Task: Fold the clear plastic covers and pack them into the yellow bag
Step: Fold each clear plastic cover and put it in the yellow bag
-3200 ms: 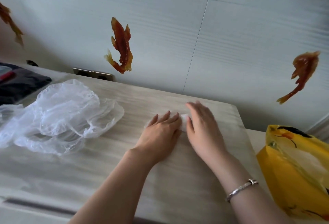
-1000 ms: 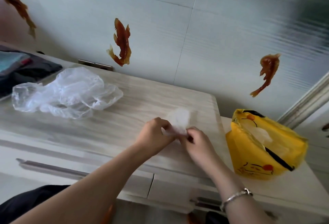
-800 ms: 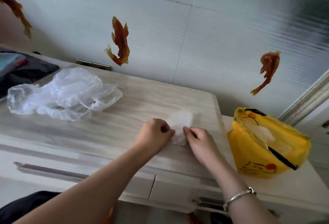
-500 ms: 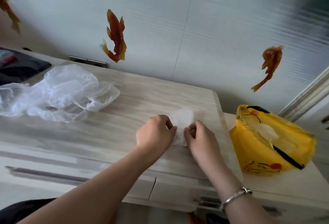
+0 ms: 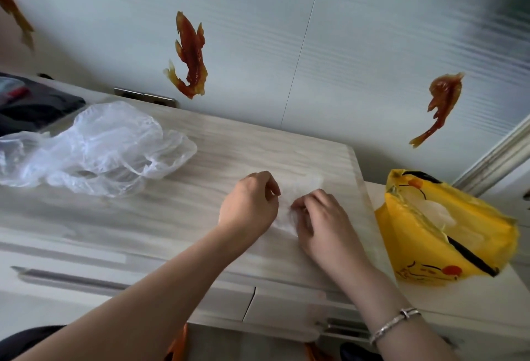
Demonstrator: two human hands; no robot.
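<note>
- Covers (image 5: pixel 94 148): a loose heap of clear, thin, crinkled plastic lies at the left of the top (image 5: pixel 200 211), its gathered rims showing as wavy edges on the right side.
- No brand, label or writing can be read on any thing in view.
- Dark cloth (image 5: pixel 31 102) lies at the far left, behind the heap.
- A metal plate (image 5: pixel 144 96) sits at the foot of the wall, just beyond the heap.
- Fish stickers, orange-red, are on the wall: one at the far left edge (image 5: pixel 14 13), one in the middle (image 5: pixel 190 53), one at the right (image 5: pixel 441 102).
- Left hand (image 5: pixel 249 203) has its fingers curled and pinches the left edge of a folded cover (image 5: pixel 286 217).
- The folded cover is a small, whitish, see-through wad on the top near its right end, between the two hands.
- Right hand (image 5: pixel 321 223) has its fingers curled onto the same wad and pinches its right side; a silver bracelet (image 5: pixel 395 323) is on that wrist.
- Bag (image 5: pixel 436 234), yellow with black lines and orange-red spots drawn on it, stands open on a lower surface to the right of the top, apart from the hands; pale plastic shows inside its mouth.
</note>
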